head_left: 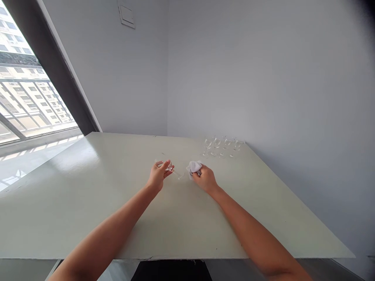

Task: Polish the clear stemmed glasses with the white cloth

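L hand (158,174) had a stemmed glass (170,168) tipped well over on its side, bowl end in the grip, stem & foot pointing R and slightly down twd the person; prob. held by the bowl b/c that left the thin stem & foot free and in reach of the other side. L fingers weren't wide: thumb on top, the others curled under and past the glass, so a narrow hold on it; exact finger contact hard to tell, clear glass hid little but showed faintly. R hand (206,178) had a white cloth (194,166) bunched up, fingers bent round it w/ most tips hidden in the folds; how hard they pressed, can't tell. Cloth sat just beside the foot end, w/ a small gap betw. them afaict, prob. so both hands could work close in front of the body. Glass was over the middle of the table (175,226). Other glasses (217,143) stood upright in a close group at the far R corner near the wall (263,78), exact no. unclear; prob. put there to be out of the way of the arms, w/ bare tabletop betw. them & the R hand.
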### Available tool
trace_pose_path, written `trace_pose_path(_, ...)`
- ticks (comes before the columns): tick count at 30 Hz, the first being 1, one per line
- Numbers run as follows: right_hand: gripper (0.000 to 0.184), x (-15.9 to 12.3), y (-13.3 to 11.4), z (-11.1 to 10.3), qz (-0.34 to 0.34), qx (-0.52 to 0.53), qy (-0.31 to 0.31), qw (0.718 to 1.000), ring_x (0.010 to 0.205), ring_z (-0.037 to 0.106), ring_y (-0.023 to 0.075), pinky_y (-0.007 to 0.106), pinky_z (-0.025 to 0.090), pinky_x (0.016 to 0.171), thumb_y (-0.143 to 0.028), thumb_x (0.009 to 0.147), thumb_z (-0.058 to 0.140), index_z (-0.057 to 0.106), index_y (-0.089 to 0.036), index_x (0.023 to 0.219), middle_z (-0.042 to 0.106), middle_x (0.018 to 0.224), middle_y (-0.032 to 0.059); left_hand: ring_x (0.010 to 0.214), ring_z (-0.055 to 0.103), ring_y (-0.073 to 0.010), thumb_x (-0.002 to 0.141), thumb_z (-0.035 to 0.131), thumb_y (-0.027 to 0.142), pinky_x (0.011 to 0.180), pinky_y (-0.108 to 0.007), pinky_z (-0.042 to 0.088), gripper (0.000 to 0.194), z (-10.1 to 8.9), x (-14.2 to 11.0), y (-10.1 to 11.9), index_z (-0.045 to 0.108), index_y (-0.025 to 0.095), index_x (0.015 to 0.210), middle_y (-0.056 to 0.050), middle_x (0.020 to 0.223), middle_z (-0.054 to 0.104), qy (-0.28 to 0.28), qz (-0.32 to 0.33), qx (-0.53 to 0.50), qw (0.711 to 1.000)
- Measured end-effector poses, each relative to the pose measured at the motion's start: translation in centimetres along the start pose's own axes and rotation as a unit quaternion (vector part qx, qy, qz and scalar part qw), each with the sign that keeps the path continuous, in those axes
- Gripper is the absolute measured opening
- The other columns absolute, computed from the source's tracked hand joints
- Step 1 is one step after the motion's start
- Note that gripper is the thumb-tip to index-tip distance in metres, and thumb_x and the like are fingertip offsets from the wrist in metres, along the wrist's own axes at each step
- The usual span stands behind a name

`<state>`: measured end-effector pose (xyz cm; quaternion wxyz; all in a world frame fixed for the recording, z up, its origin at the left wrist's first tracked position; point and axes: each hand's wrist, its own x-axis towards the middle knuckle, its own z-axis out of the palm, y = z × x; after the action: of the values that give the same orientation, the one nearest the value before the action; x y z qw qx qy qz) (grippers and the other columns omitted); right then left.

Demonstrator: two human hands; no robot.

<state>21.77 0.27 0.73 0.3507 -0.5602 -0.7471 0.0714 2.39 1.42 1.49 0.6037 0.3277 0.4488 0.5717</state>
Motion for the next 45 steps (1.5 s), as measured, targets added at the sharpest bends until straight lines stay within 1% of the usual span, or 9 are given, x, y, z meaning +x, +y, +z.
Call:
trace_pose_path(7,0.023,-1.1,-1.5,-0.4,-0.292,0.023,-0.13,0.947,0.084,0.048,0.0193,0.032,0.038,0.073,-0.016,0.077,0.047,0.061,-0.024,0.095,0.054,0.105,0.0062,0.078,0.062,-0.016,0.068,0.065,0.037,0.063,-0.022,0.05,0.028,-0.5,0.4,-0.2,0.054,0.013,0.078,-0.007,0.083,0.062,-0.064,-0.095,-0.035,0.993)
trace_pose_path(11,0.011,-1.3,-1.7,-0.4,-0.13,0.276,-0.173,0.936,0.069,0.048,0.013,0.026,0.039,0.061,-0.026,0.076,0.055,0.061,-0.022,0.085,0.054,0.092,0.0031,0.083,0.062,-0.0158,0.073,0.061,0.035,0.072,-0.025,0.051,0.024,-0.1,-0.2,0.0,0.055,0.014,0.084,-0.008,0.095,0.063,-0.151,-0.107,-0.091,0.978)
trace_pose_path(16,0.033,-1.1,-2.1,1.4,0.151,0.617,-0.137,0.76,0.063,0.053,0.0131,0.028,0.043,0.061,-0.038,0.06,0.072,0.057,-0.02,0.083,0.057,0.069,-0.0011,0.093,0.06,-0.0148,0.078,0.055,0.035,0.082,-0.025,0.048,0.023,0.5,-0.6,0.9,0.055,0.015,0.089,-0.007,0.104,0.06,-0.178,-0.052,-0.2,0.962)
trace_pose_path(19,0.039,-1.8,-3.0,2.9,0.224,0.654,-0.159,0.705,0.062,0.054,0.0124,0.027,0.044,0.06,-0.042,0.054,0.075,0.058,-0.018,0.08,0.058,0.069,-0.0002,0.103,0.056,-0.018,0.077,0.057,0.033,0.086,-0.028,0.047,0.021,0.4,-0.2,1.3,0.053,0.017,0.091,-0.007,0.11,0.058,-0.153,0.001,-0.219,0.964)
trace_pose_path(21,0.042,-2.5,-3.6,3.3,0.211,0.61,-0.215,0.733,0.065,0.056,0.0136,0.028,0.044,0.061,-0.045,0.056,0.073,0.059,-0.017,0.085,0.06,0.074,0.0015,0.105,0.054,-0.0192,0.077,0.058,0.032,0.087,-0.029,0.046,0.021,0.1,0.1,1.6,0.051,0.018,0.09,-0.007,0.113,0.056,-0.128,0.035,-0.21,0.969)
trace_pose_path(25,0.051,-3.1,-3.8,1.8,0.002,0.294,-0.246,0.924,0.081,0.057,0.0179,0.03,0.044,0.07,-0.055,0.06,0.066,0.06,-0.022,0.099,0.055,0.109,0.0055,0.1,0.057,-0.0207,0.073,0.062,0.03,0.089,-0.037,0.043,0.028,-0.3,0.7,2.1,0.045,0.021,0.094,-0.006,0.108,0.056,-0.076,0.132,-0.143,0.978)
trace_pose_path(27,0.049,-2.8,-3.5,0.7,-0.073,0.126,-0.187,0.972,0.076,0.058,0.0156,0.029,0.044,0.069,-0.057,0.064,0.061,0.06,-0.025,0.101,0.048,0.122,0.0052,0.096,0.059,-0.0204,0.071,0.064,0.028,0.089,-0.04,0.042,0.036,-0.4,0.6,2.1,0.041,0.023,0.098,-0.005,0.106,0.056,-0.054,0.177,-0.092,0.978)
trace_pose_path(33,0.03,-1.5,-3.1,-0.3,-0.109,0.022,0.022,0.994,0.074,0.056,0.0131,0.026,0.044,0.069,-0.034,0.088,0.038,0.055,-0.02,0.108,0.056,0.104,0.0075,0.098,0.058,-0.0217,0.066,0.068,0.025,0.088,-0.041,0.042,0.052,1.0,-1.5,0.3,0.035,0.026,0.106,-0.006,0.109,0.053,-0.078,0.228,0.044,0.97)
trace_pose_path(45,0.02,0.5,1.6,1.6,0.078,0.123,0.038,0.989,0.062,0.056,0.0119,0.024,0.042,0.064,-0.032,0.079,0.046,0.054,-0.02,0.093,0.061,0.079,0.0002,0.119,0.04,-0.025,0.072,0.058,0.045,0.096,-0.044,0.031,0.076,1.1,-1.8,-4.8,0.015,0.028,0.133,-0.01,0.13,0.041,-0.164,0.221,0.368,0.888)
